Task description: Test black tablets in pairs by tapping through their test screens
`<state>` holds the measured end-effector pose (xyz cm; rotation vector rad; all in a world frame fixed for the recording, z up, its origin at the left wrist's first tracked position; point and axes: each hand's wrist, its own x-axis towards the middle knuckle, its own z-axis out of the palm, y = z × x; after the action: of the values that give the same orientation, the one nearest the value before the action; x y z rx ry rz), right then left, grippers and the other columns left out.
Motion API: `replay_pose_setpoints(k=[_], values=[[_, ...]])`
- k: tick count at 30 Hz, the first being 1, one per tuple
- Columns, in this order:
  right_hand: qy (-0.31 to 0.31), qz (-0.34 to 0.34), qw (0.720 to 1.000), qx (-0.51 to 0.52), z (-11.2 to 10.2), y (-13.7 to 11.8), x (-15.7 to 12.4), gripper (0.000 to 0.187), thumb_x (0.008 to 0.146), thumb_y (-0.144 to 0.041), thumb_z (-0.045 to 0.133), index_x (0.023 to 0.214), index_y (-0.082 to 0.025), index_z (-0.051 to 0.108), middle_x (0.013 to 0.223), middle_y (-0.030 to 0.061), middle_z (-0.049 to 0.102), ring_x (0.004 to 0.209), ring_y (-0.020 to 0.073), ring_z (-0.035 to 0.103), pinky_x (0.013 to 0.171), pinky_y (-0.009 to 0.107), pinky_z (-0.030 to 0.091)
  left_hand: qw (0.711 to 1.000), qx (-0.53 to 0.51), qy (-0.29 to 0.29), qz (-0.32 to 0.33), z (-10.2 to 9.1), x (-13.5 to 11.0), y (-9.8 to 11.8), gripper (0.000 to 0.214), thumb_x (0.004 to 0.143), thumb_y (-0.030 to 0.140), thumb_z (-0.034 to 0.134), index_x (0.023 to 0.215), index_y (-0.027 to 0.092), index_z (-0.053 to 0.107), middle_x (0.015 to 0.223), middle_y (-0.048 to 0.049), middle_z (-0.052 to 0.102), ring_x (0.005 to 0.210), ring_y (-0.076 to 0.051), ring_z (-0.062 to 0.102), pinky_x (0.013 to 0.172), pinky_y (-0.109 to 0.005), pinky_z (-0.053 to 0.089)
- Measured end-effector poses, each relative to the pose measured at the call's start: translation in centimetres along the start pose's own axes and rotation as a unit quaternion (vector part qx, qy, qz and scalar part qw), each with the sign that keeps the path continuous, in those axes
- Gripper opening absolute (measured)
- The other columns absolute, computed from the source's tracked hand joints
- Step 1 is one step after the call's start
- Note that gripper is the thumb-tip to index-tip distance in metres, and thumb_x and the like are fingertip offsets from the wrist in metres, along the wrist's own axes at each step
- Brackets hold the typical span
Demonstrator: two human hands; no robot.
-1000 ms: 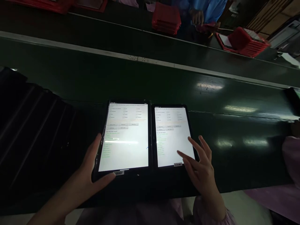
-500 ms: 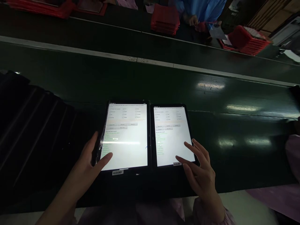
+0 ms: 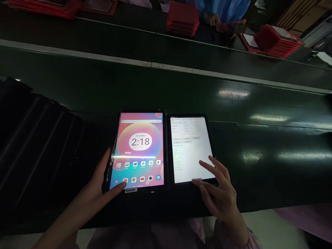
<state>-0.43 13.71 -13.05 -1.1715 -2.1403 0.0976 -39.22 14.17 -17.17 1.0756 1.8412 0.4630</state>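
Two tablets lie side by side on the dark green belt (image 3: pixel 155 90). The left tablet (image 3: pixel 138 150) shows a colourful home screen with a clock reading 2:18. The right tablet (image 3: pixel 190 148) shows a white page with check boxes and green text. My left hand (image 3: pixel 100 186) cups the left tablet's lower left corner, fingers at its edge and thumb on the bottom of the screen. My right hand (image 3: pixel 220 193) hovers with spread fingers over the right tablet's lower right corner, fingertips touching or just above the screen.
A black ribbed tray (image 3: pixel 36 138) sits to the left. Stacks of red cases (image 3: pixel 183 19) (image 3: pixel 272 43) lie across the belt, where a person in blue (image 3: pixel 225 10) works. A metal rail (image 3: pixel 155 65) runs along the belt. A pink sleeve (image 3: pixel 306 221) shows at lower right.
The left tablet's screen switched from the white test page to the home screen. My left thumb slid down to the screen's bottom edge. My right hand stayed over the right tablet's corner.
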Motion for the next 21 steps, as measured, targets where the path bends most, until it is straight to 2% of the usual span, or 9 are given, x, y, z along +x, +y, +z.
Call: replay_pose_setpoints(k=[3, 7, 11, 14, 18, 21], values=[[0.000, -0.004, 1.000, 0.010, -0.1, -0.2, 0.1, 0.028, 0.099, -0.009, 0.058, 0.095, -0.022, 0.083, 0.137, 0.0139, 0.072, 0.150, 0.0341, 0.054, 0.104, 0.050, 0.064, 0.998, -0.050, -0.024, -0.034, 0.0, -0.1, 0.6, 0.139, 0.063, 0.082, 0.084, 0.174, 0.048, 0.007, 0.183, -0.0041, 0.031, 0.161, -0.042, 0.039, 0.118, -0.062, 0.047], [0.000, 0.002, 1.000, -0.006, 0.4, -0.1, 0.1, 0.028, 0.098, -0.009, 0.060, 0.089, -0.022, 0.084, 0.136, 0.0121, 0.075, 0.146, 0.0361, 0.058, 0.103, 0.051, 0.064, 0.996, -0.077, -0.022, -0.043, -0.1, -0.2, 1.4, 0.141, 0.062, 0.079, 0.087, 0.175, 0.046, 0.009, 0.183, -0.0034, 0.028, 0.164, -0.043, 0.033, 0.117, -0.061, 0.050], [0.039, 0.048, 0.997, -0.055, 1.1, 0.4, -0.2, 0.027, 0.100, -0.010, 0.063, 0.106, -0.023, 0.085, 0.140, 0.0119, 0.073, 0.149, 0.0375, 0.055, 0.102, 0.055, 0.064, 0.993, -0.103, -0.023, -0.046, -0.4, -0.1, 1.4, 0.138, 0.062, 0.075, 0.089, 0.174, 0.047, 0.015, 0.182, -0.0009, 0.031, 0.164, -0.043, 0.034, 0.118, -0.058, 0.051], [0.052, 0.052, 0.997, -0.031, 1.1, 0.6, -0.2, 0.030, 0.100, -0.010, 0.062, 0.109, -0.027, 0.085, 0.142, 0.0088, 0.071, 0.146, 0.0364, 0.058, 0.102, 0.057, 0.064, 0.993, -0.113, -0.014, -0.039, -0.8, 0.2, 1.2, 0.131, 0.062, 0.074, 0.090, 0.173, 0.047, 0.025, 0.180, 0.0004, 0.036, 0.163, -0.042, 0.035, 0.121, -0.055, 0.048], [0.026, 0.023, 0.999, -0.018, 0.5, 0.2, 0.1, 0.029, 0.100, -0.012, 0.061, 0.102, -0.027, 0.086, 0.140, 0.0097, 0.072, 0.145, 0.0365, 0.059, 0.101, 0.055, 0.065, 0.989, -0.143, 0.026, -0.003, -0.9, 0.5, 1.4, 0.138, 0.059, 0.073, 0.094, 0.174, 0.044, 0.023, 0.180, -0.0033, 0.037, 0.163, -0.044, 0.036, 0.121, -0.057, 0.049], [-0.008, 0.010, 1.000, -0.017, 0.3, -0.4, 0.4, 0.029, 0.100, -0.013, 0.060, 0.101, -0.027, 0.085, 0.143, 0.0107, 0.070, 0.148, 0.0370, 0.054, 0.103, 0.055, 0.063, 0.984, -0.171, 0.040, 0.025, -0.9, 0.5, 1.6, 0.137, 0.061, 0.073, 0.093, 0.174, 0.043, 0.022, 0.179, -0.0061, 0.038, 0.163, -0.044, 0.036, 0.120, -0.058, 0.050]])
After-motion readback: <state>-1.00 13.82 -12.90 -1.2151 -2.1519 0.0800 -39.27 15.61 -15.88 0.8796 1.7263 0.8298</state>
